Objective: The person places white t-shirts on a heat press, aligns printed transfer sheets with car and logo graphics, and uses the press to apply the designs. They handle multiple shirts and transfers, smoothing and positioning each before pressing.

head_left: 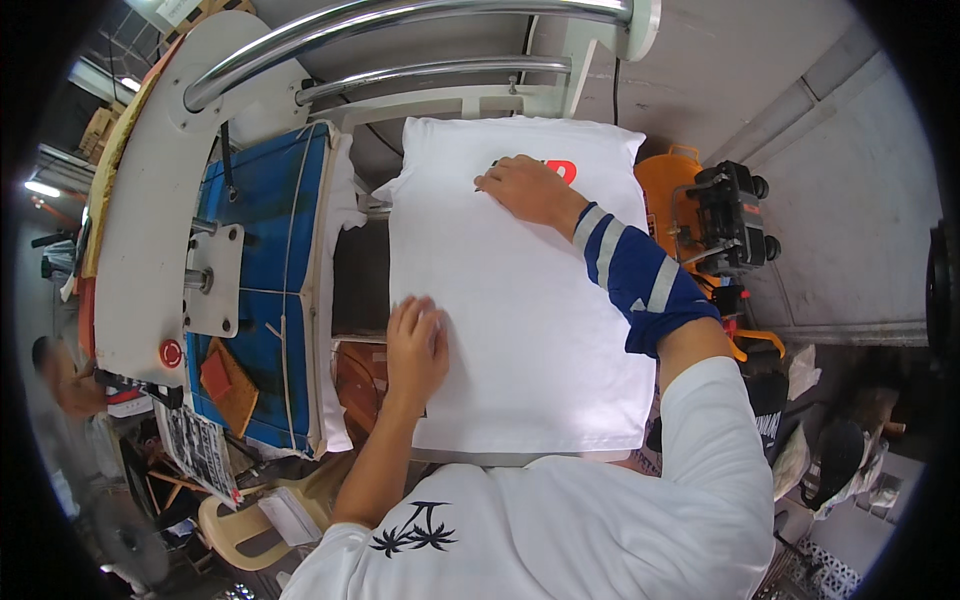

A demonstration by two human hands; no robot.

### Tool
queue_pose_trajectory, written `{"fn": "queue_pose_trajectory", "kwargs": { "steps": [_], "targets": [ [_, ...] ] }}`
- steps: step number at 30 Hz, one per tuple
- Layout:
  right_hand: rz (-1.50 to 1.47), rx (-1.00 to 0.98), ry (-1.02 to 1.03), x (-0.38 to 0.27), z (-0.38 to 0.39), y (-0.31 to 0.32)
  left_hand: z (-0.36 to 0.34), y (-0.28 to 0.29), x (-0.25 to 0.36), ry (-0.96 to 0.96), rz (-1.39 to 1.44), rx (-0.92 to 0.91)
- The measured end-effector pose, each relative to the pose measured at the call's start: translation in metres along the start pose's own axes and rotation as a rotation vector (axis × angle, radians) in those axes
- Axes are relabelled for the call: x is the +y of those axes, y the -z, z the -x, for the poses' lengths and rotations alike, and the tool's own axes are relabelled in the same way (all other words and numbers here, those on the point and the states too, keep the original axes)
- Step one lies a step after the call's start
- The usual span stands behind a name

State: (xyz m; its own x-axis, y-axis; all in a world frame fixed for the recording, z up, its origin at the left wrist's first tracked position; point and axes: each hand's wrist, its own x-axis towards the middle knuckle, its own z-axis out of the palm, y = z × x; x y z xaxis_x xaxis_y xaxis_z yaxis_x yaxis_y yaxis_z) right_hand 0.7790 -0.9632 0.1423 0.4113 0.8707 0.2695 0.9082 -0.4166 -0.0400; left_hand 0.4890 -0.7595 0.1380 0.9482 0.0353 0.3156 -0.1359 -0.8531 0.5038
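A white T-shirt (530, 330) lies spread smooth over a flat platen in front of me. Near its far end shows a red and black print (562, 172), partly covered by my right hand (530, 188). The right fingers are drawn together at the print's left end; what they pinch, if anything, is too small to make out. At the shirt's left edge rests my left hand (417, 345), its fingers bent lightly and holding nothing visible. A blue sleeve with grey stripes (630, 265) covers part of my right forearm.
Left stands a heat press with a blue padded block (265, 250), a white panel and a red stop button (171, 353). Chrome bars (410, 35) cross the far side. An orange container (665, 185) and black device (730, 220) stand right; a beige chair (235, 530) is lower left.
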Motion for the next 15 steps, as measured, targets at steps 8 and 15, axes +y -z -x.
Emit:
{"fn": "queue_pose_trajectory", "kwargs": {
  "steps": [8, 15],
  "targets": [
    [-0.148, -0.042, -0.272, -0.023, -0.019, 0.006, 0.091, 0.038, 0.017, 0.152, -0.05, -0.052],
    [-0.339, 0.614, -0.894, 0.065, 0.011, -0.039, 0.127, 0.041, -0.001, 0.465, 0.262, 0.067]
  ]
}}
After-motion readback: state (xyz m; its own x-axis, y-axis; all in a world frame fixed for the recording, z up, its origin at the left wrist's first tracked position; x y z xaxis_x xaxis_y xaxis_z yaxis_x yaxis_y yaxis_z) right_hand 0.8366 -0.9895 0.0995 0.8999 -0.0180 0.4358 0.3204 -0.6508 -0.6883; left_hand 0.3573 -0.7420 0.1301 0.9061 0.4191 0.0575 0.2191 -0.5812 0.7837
